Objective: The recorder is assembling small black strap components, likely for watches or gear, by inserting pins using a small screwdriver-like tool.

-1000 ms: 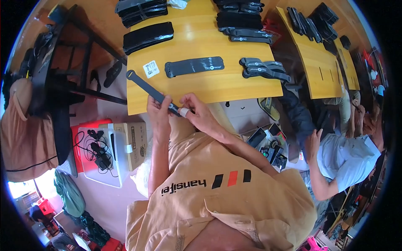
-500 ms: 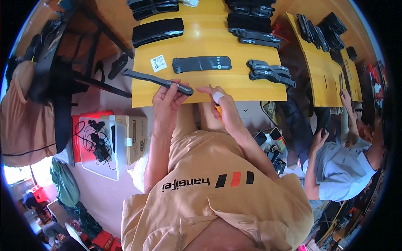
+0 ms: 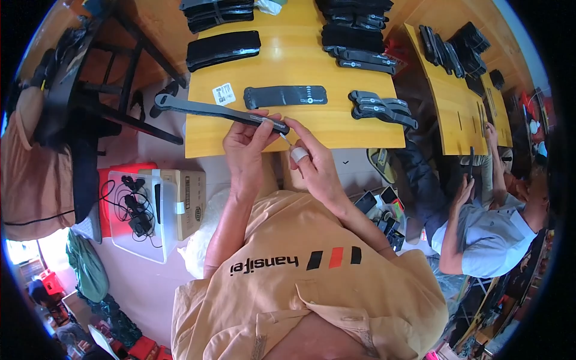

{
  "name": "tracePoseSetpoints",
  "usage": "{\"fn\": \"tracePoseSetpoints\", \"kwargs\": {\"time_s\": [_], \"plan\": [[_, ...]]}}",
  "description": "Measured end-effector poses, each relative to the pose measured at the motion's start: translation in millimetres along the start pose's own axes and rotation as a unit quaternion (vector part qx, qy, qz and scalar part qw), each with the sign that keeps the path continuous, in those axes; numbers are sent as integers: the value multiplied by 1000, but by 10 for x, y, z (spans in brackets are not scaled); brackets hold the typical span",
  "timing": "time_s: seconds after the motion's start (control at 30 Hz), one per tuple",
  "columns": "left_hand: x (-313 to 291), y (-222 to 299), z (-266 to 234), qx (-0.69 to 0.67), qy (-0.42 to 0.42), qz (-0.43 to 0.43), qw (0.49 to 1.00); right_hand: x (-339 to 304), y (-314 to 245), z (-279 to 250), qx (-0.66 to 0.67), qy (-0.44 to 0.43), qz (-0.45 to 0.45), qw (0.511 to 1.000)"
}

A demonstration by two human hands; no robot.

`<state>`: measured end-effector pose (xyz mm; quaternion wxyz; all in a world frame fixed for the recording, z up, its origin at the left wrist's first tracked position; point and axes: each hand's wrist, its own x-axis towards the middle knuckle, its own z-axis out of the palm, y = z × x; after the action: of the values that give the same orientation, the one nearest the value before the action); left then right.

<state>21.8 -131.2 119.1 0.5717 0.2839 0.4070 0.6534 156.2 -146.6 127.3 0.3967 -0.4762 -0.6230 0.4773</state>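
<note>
My left hand (image 3: 247,141) is closed round one end of a long dark grey strap (image 3: 198,108), which has a rounded end and pale print. The strap's far end reaches out to the left past the table edge. At the gripped end, my right hand (image 3: 313,161) has its index finger against the strap tip. A thin pointed tool (image 3: 286,139) juts from the right fingers toward the strap's underside; its handle is hidden in the palm. White tape wraps one right finger. Beyond my hands, a flat dark strap (image 3: 285,96) lies on the yellow table (image 3: 288,129).
A white label (image 3: 224,94) lies left of the flat strap. Stacks of black straps (image 3: 223,50) stand at the back left and right, and a grey strap bundle (image 3: 381,109) sits at right. Below left is a clear bin (image 3: 171,231) with cables. A co-worker (image 3: 480,234) sits at right.
My right hand has moved left and up to the strap's near end, bringing the tool tip close under it. The orange handle seen before is now hidden. My left hand has shifted slightly right.
</note>
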Motion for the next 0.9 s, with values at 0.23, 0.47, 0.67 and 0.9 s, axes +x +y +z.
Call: {"fn": "tracePoseSetpoints", "kwargs": {"time_s": [0.23, 0.47, 0.67, 0.9], "plan": [[-32, 5, 9, 9, 7, 12, 1000, 2, -86, -49, 121, -37, 74, 989], [-54, 32, 41, 7, 12, 17, 1000, 6, -91, -34, 184, -45, 100, 977], [-147, -7, 181, 47, 31, 74, 996, -39, -85, 22, 331, -19, 151, 931], [-165, -180, 120, 162, 16, 262, 951, -95, -106, 142, 360, 10, 147, 921]]}}
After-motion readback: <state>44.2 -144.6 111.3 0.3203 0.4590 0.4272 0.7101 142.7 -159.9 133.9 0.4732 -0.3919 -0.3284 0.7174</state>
